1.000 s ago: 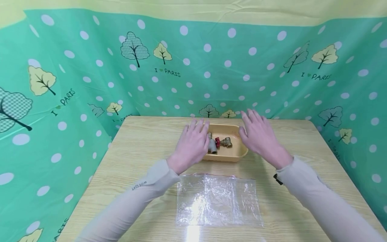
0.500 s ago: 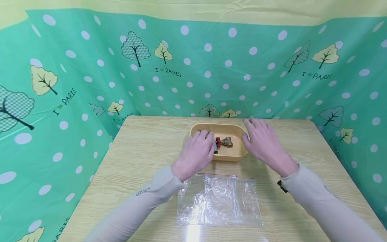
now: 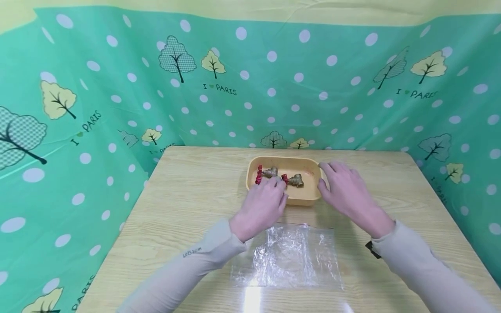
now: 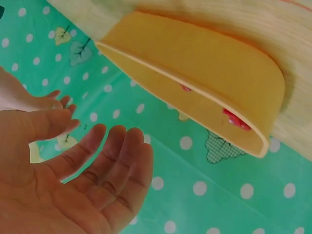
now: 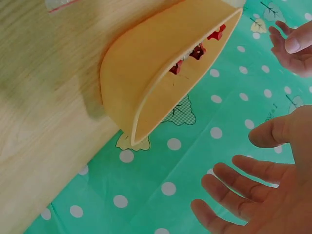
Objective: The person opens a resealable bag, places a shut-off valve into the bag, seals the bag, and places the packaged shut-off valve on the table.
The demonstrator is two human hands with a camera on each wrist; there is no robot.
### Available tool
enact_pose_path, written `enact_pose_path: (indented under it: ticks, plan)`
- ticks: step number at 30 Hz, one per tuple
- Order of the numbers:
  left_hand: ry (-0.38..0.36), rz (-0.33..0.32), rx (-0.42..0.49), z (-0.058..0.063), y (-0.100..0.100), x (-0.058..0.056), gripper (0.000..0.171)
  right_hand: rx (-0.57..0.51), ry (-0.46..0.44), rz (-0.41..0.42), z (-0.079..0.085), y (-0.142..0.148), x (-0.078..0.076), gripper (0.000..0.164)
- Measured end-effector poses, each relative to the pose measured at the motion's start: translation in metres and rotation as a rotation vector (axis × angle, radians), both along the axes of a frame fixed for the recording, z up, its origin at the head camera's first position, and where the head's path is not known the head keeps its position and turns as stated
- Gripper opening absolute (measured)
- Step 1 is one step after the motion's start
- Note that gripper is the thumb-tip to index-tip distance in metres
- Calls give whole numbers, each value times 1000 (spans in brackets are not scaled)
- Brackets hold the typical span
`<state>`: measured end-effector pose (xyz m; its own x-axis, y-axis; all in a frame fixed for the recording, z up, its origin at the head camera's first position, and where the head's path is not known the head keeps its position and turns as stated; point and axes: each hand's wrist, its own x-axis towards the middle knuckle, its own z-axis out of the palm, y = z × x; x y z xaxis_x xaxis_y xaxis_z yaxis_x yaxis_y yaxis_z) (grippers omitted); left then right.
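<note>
A tan plastic tray (image 3: 303, 201) holds brass valves with red handles. One valve (image 3: 270, 172) lies at its back left, another valve (image 3: 296, 181) nearer the middle. In the right wrist view several red handles (image 5: 197, 51) show inside the tray. My left hand (image 3: 261, 208) is over the tray's front left edge, and hides part of the inside. Its fingers are loosely bent with nothing in them in the left wrist view. Beside the tray's right end is my right hand (image 3: 346, 191), fingers spread and holding nothing; whether it touches the rim I cannot tell.
A clear zip bag (image 3: 291, 256) lies flat on the wooden table (image 3: 188, 187), in front of the tray. Green dotted cloth (image 3: 274, 78) hangs behind the table and along both sides.
My left hand has moved right and towards me from the tray's left end, uncovering the back-left valve; a grey piece seen before is now hidden. My right hand has lowered slightly.
</note>
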<state>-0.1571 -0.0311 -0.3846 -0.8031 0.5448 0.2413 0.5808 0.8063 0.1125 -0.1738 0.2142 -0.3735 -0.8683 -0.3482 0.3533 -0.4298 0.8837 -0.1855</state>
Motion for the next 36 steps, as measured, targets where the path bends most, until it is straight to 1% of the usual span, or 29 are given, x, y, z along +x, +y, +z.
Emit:
enact_pose_path:
  ticks: [4,6,11,16,23,30,36]
  plan:
    - [15,-20,-30,-4,4,5,25,-13,13,13,-4,0,5,41]
    - [8,-25,-31,-6,5,8,26,-33,30,35,-7,0,7,38]
    - [-12,-34,-15,-13,8,16,22,-73,79,87,-17,2,10,27]
    - [-27,-51,-41,-21,13,25,21,-65,74,85,-25,5,17,24]
    - [-70,-76,-75,-30,22,36,24,-22,0,90,-34,11,28,21]
    - [-90,-93,-103,-40,33,44,23,2,-117,75,-44,19,36,14]
    - [-116,-104,-148,-46,38,52,27,22,-195,85,-53,24,42,12]
